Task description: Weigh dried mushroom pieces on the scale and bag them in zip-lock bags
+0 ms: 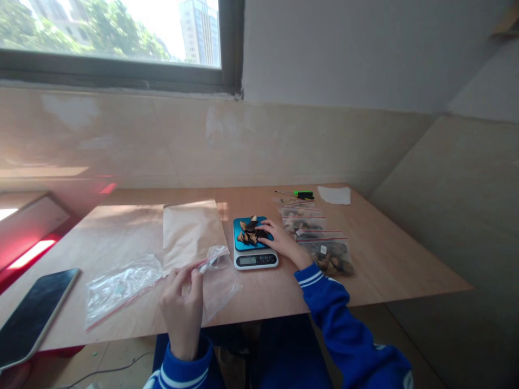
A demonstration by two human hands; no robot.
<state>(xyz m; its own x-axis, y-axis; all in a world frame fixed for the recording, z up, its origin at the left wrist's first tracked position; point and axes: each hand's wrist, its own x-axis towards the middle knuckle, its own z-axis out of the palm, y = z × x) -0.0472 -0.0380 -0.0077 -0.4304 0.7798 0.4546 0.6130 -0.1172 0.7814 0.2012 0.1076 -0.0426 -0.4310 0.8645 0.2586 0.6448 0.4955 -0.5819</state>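
My left hand (184, 297) pinches the red-striped edge of a clear zip bag (221, 289), which hangs loosely over the front of the table. A digital kitchen scale (256, 261) with a blue top stands at the middle. On its plate lies a small pile of dried dark-brown and tan slices (249, 232). From the right, my right hand (279, 237) reaches over the plate, its thumb and fingers curled around some slices at the pile's right side. The scale's display is lit, but its digits are too small to read surely.
Several filled zip bags (330, 256) run in a row right of the scale. Behind them are a green-handled screwdriver (303, 193) and white paper (334, 195). Left are a brown paper envelope (194, 229), flat clear bags (121, 286) and a phone (34, 313) at the edge.
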